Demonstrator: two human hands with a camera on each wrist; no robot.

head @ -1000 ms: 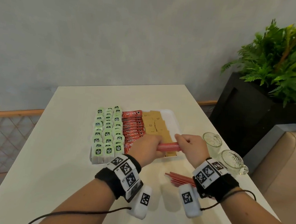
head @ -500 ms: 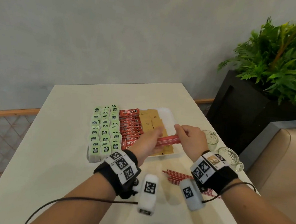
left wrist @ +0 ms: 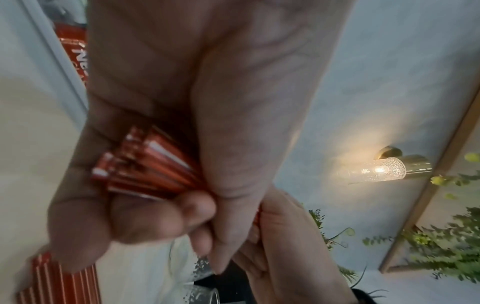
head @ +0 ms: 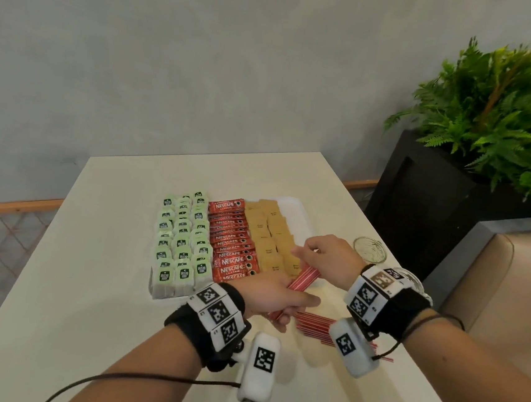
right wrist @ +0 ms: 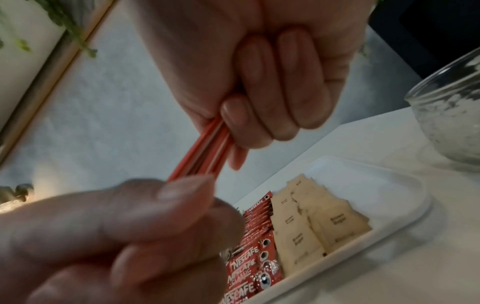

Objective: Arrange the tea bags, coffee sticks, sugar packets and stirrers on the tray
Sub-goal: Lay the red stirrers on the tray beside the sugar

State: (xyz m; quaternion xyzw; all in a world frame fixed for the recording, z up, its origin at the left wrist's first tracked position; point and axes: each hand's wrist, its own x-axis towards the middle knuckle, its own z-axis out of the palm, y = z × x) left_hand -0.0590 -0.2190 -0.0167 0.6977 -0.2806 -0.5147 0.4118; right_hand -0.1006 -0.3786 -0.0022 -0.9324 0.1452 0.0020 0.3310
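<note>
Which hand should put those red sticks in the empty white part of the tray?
Probably the right hand. It grips the far end of the stirrer bundle and sits right beside the bare strip of the tray, next to the sugar packets. The left hand holds the near end, farther from it.

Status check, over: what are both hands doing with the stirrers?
Left hand and right hand both grip one stirrer bundle above tray. Loose stirrers on table. Nothing blocking.

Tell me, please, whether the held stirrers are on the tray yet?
Not yet: both hands hold the stirrers above the tray's bare strip.
</note>
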